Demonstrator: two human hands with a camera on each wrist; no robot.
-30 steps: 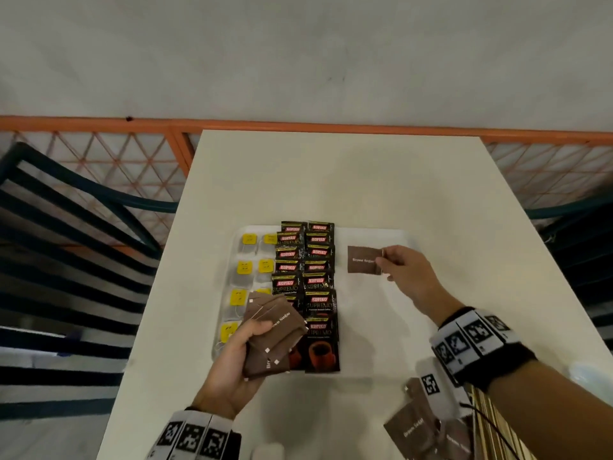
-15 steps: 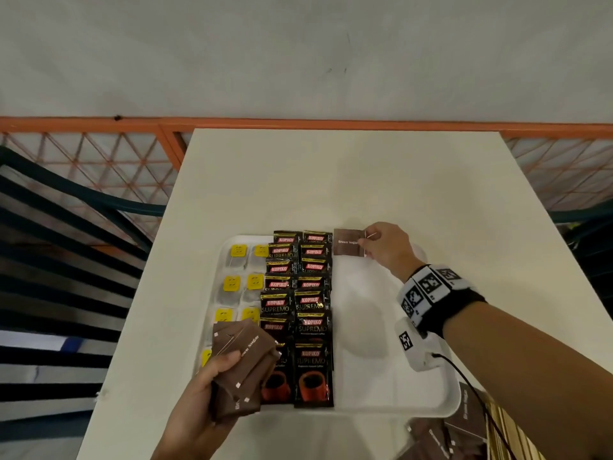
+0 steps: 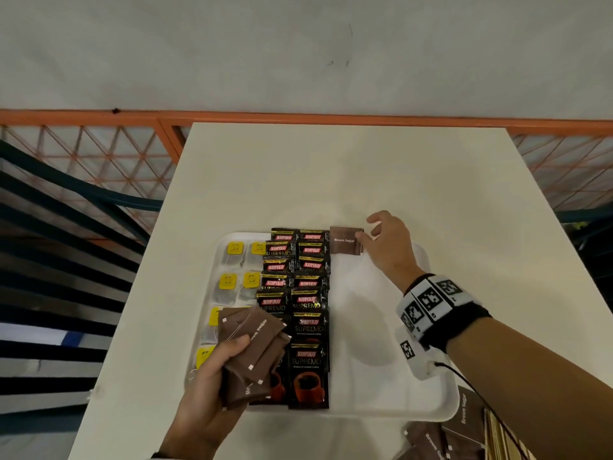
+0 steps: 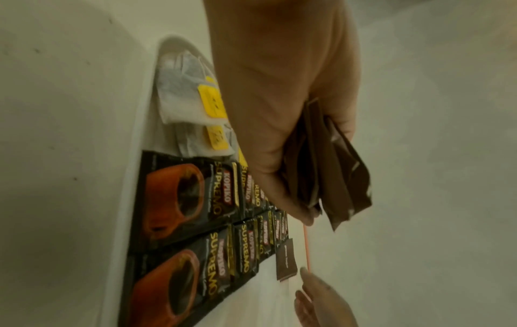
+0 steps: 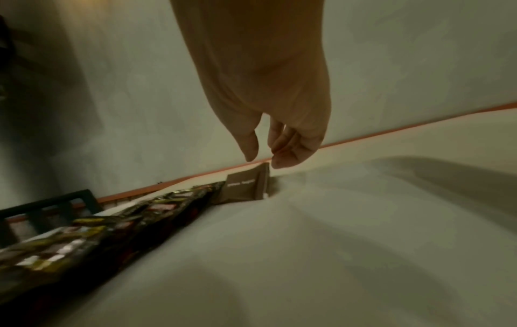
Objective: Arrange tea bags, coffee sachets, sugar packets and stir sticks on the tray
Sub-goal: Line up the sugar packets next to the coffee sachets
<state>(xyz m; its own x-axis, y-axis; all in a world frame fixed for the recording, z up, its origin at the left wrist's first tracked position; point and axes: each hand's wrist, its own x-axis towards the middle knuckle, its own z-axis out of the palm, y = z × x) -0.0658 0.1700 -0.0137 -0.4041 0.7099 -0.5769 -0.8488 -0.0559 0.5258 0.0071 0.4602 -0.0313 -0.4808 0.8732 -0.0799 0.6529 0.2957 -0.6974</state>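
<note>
Right hand [image 3: 389,242]: fingers loosely spread, holding nothing | brown sugar packet [image 3: 345,240]: just off fingertips, at tray [image 3: 381,386] far edge beside coffee sachets [image 3: 308,310], heading a new column | left hand [image 3: 212,386]: clasps spare sugar packets [image 3: 252,346], apparently as ready supply.

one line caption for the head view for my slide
Right hand sets one brown sugar packet beside the coffee sachets on the tray; left hand holds more.
</note>
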